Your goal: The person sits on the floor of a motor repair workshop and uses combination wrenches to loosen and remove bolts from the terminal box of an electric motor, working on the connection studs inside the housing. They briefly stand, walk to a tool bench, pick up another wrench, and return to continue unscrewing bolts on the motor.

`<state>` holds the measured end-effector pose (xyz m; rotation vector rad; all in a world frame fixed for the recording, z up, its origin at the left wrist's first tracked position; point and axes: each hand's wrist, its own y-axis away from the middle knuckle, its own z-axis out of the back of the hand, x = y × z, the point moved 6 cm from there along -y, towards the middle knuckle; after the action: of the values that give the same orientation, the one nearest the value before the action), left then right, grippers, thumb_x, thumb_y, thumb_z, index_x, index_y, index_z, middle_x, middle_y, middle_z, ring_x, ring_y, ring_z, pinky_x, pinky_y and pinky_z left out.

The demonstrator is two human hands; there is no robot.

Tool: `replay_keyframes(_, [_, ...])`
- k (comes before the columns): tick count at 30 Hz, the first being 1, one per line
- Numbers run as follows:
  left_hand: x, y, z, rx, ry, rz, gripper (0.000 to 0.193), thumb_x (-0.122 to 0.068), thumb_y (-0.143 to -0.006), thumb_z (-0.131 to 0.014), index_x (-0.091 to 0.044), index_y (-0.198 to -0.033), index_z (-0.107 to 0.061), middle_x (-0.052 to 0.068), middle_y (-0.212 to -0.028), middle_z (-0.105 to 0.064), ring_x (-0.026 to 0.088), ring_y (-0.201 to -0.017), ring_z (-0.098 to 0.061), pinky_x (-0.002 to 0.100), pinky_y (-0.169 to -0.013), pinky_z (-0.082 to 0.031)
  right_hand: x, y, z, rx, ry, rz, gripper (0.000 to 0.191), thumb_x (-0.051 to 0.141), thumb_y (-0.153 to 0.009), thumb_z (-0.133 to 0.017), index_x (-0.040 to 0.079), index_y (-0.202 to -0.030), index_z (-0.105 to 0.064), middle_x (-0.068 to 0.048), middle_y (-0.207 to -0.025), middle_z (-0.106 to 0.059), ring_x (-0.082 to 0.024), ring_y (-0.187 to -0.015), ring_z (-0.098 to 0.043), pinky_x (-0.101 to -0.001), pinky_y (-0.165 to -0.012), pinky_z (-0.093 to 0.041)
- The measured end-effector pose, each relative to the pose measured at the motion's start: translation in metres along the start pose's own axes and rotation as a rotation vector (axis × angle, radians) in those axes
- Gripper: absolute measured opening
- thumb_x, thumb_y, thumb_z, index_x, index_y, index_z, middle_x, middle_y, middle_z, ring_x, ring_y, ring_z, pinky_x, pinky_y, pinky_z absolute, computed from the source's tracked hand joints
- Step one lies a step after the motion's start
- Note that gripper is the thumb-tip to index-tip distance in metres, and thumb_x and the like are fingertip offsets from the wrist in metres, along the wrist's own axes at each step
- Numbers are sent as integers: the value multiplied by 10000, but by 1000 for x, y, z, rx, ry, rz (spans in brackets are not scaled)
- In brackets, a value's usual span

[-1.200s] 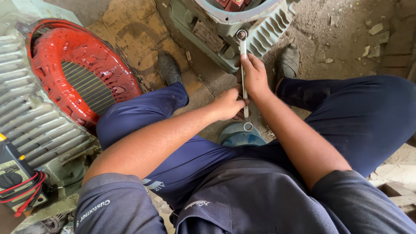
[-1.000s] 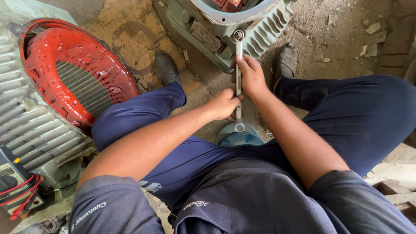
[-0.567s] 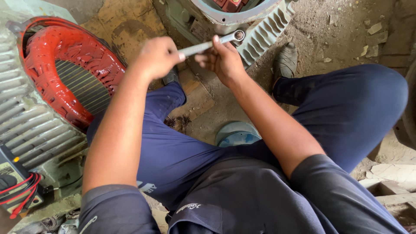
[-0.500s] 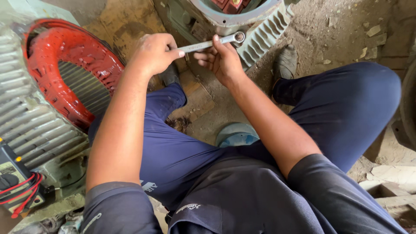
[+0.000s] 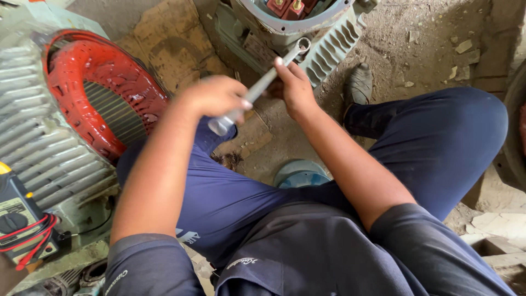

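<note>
Your left hand [image 5: 215, 96] was clenched around the lower end of the wrench [image 5: 257, 87], fingers wrapped over the handle so that only its butt end stuck out below your fist. Your right hand [image 5: 293, 87] sat just above it on the same handle, its fingers curled around the shaft with one fingertip stretched up along the metal toward the head. Between them the wrench ran on a slant, up and to the right from your left fist, and its ring end sat against the rim of the grey motor [image 5: 307, 30], beside the cooling fins. Above that ring, inside the open top of the motor, red terminal blocks [image 5: 287, 6] showed.

Out beyond your left fist lay a second motor housing [image 5: 44, 142] on its side, with a red-painted opening and ribbed grey walls. Near its lower edge sat a yellow-cornered meter [image 5: 16, 219] with red leads. Below your hands, between your knees, a round blue-grey lid [image 5: 298, 174] rested on the dirt floor [image 5: 427, 49]. Past your right wrist your shoe [image 5: 359, 85] pressed close to the motor's fins.
</note>
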<state>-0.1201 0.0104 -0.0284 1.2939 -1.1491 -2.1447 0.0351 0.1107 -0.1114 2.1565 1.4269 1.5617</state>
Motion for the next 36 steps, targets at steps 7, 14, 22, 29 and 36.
replay_keyframes(7, [-10, -62, -114, 105, 432, 39, 336, -269, -999, -595, 11, -1183, -614, 167, -987, -783, 266, -797, -784, 365, -624, -633, -2, -2, 28, 43, 169, 70, 361, 381, -1063, -549, 61, -944, -667, -42, -710, -603, -143, -604, -578, -282, -553, -416])
replay_keyframes(14, [-19, -73, -146, 120, 690, -71, 319, -271, -1026, -540, -22, -1225, -547, 191, -1008, -764, 272, -834, -778, 352, -655, -620, -5, -7, 45, 66, 49, -2, 371, 352, -1071, -548, 25, -956, -679, -54, -711, -602, -158, -585, -538, -292, -546, -417])
replay_keyframes(22, [-38, -91, -180, 148, 764, -112, 258, -241, -1045, -507, -65, -1228, -461, 140, -1007, -721, 274, -827, -757, 394, -667, -633, 19, -6, 77, 49, 336, -138, 381, 383, -1060, -548, 53, -950, -702, -47, -685, -622, -142, -527, -514, -289, -470, -353])
replay_keyframes(29, [-15, -98, -159, 78, 470, 51, 373, -390, -1067, -477, -35, -1087, -586, 145, -843, -722, 287, -665, -749, 394, -581, -615, 7, -6, 69, 12, 358, -141, 373, 399, -1057, -559, 46, -988, -655, -80, -741, -644, -176, -554, -599, -322, -465, -434])
replay_keyframes(36, [3, -14, 3, -69, -362, 245, 355, -476, -955, -654, -155, -1043, -775, 105, -909, -816, 253, -813, -773, 430, -751, -582, -7, -27, 10, 11, -134, -140, 353, 384, -1050, -539, 42, -1124, -580, -130, -1000, -664, -265, -760, -703, -423, -680, -617])
